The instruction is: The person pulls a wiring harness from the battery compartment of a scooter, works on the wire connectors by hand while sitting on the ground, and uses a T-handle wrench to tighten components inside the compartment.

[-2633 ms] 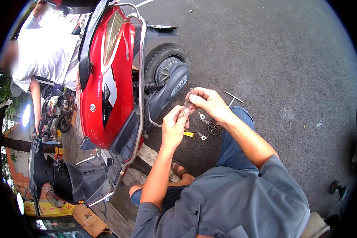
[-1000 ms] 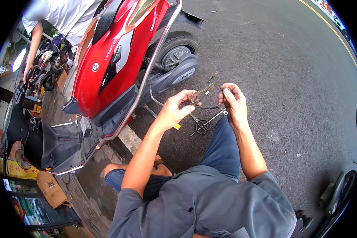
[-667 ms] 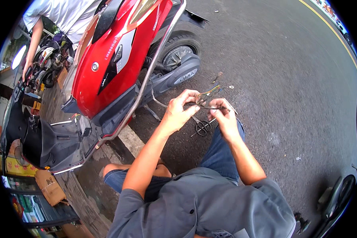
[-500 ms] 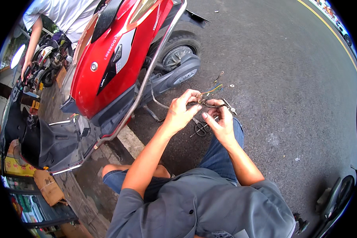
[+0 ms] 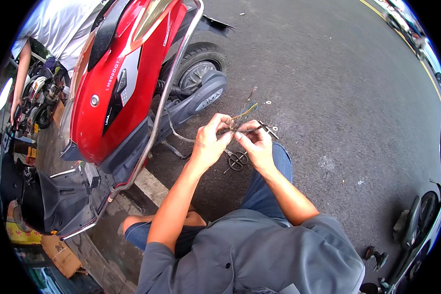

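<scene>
Over the asphalt, my left hand is closed in a pinch on a bundle of thin wires, whose yellow and blue ends stick up past the fingertips. Close beside it, thumb nearly meeting thumb, my right hand pinches the same wires; a dark stretch of them runs across its fingers. The exact joint between the fingertips is hidden. A grey cable leads from the scooter toward my left hand. Below the hands, a pair of scissors with dark handles lies on the ground.
A red scooter with a metal side rail stands at my left. Past my right hand, small metal tools lie on the asphalt. Another person's arm reaches to the handlebar. A parked two-wheeler is at far right.
My hands have drawn closer together, the right thumb now up beside the left one at the wires. The whole view has shifted, so the scooter appears farther left.
</scene>
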Motion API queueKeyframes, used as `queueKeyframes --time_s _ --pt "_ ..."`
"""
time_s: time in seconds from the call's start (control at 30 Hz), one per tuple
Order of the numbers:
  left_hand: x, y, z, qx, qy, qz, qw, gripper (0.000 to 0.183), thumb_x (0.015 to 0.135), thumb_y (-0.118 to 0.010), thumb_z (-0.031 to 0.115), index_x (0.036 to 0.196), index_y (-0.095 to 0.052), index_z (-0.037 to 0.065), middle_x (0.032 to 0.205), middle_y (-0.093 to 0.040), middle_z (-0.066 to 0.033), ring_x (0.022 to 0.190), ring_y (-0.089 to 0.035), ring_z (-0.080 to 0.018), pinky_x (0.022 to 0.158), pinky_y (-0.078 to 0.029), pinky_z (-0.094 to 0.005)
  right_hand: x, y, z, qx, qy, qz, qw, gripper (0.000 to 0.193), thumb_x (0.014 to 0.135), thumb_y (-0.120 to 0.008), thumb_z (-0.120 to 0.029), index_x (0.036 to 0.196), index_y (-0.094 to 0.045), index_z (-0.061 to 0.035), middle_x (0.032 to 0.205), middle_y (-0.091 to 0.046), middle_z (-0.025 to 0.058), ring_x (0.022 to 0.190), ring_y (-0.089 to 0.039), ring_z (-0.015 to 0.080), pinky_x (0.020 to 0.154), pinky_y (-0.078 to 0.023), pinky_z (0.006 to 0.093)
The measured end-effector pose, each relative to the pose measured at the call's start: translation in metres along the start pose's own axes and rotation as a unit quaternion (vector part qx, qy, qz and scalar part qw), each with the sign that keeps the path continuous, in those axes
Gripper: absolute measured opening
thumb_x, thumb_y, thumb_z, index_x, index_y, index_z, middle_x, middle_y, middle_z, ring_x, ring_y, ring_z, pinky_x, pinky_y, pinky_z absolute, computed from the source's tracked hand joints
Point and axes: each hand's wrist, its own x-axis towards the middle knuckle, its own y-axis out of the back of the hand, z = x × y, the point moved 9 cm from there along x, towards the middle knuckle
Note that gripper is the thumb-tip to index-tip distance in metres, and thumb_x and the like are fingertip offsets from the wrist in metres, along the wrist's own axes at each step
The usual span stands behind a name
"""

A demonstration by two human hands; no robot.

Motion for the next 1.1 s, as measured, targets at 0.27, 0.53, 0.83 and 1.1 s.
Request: queueKeyframes --time_s 0.27,0.53,0.83,1.1 --pt "0.001 0.0 0.003 0.025 -0.002 0.011 1.0 0.023 0.083 -0.062 -0.002 0.105 -0.056 0.0 0.095 -0.069 -0.0118 0.095 -0.069 -0.0207 0.083 -0.053 -0.0341 -0.001 -0.001 0.008 -0.002 -0.026 0.018 0.999 0.014 0.09 -0.072 -0.009 0.098 -0.061 -0.0049 0.088 -0.06 -0.0046 0.078 -0.054 0.0023 0.071 -0.045 0.0196" --pt "0.005 -0.001 -0.003 0.008 0.024 -0.009 1.0 0.022 0.086 -0.066 0.0 0.105 -0.057 0.0 0.098 -0.068 -0.0065 0.094 -0.065 -0.0127 0.084 -0.052 -0.0289 0.001 -0.001 0.008 -0.008 -0.009 0.015 1.0 0.015 0.091 -0.071 -0.01 0.1 -0.06 -0.0049 0.089 -0.06 -0.0043 0.079 -0.055 0.0026 0.072 -0.046 0.0201" --pt "0.002 -0.001 0.007 0.049 -0.025 -0.002 0.998 0.019 0.085 -0.061 0.003 0.103 -0.058 -0.001 0.093 -0.067 -0.0107 0.09 -0.066 -0.0179 0.084 -0.051 -0.0324 -0.002 0.003 0.003 -0.041 0.002 0.041 0.998 0.018 0.088 -0.072 -0.011 0.098 -0.062 -0.0006 0.084 -0.063 0.0014 0.073 -0.058 0.0076 0.067 -0.049 0.0244" --pt "0.006 -0.001 0.008 0.024 0.01 0.001 1.0 0.014 0.091 -0.061 0.006 0.102 -0.063 -0.003 0.093 -0.068 -0.0061 0.09 -0.064 -0.0123 0.082 -0.05 -0.0283 -0.003 0.006 -0.009 -0.045 0.029 0.048 0.997 0.017 0.089 -0.071 -0.009 0.099 -0.06 0.0 0.083 -0.062 0.0009 0.074 -0.059 0.0061 0.067 -0.05 0.0236"
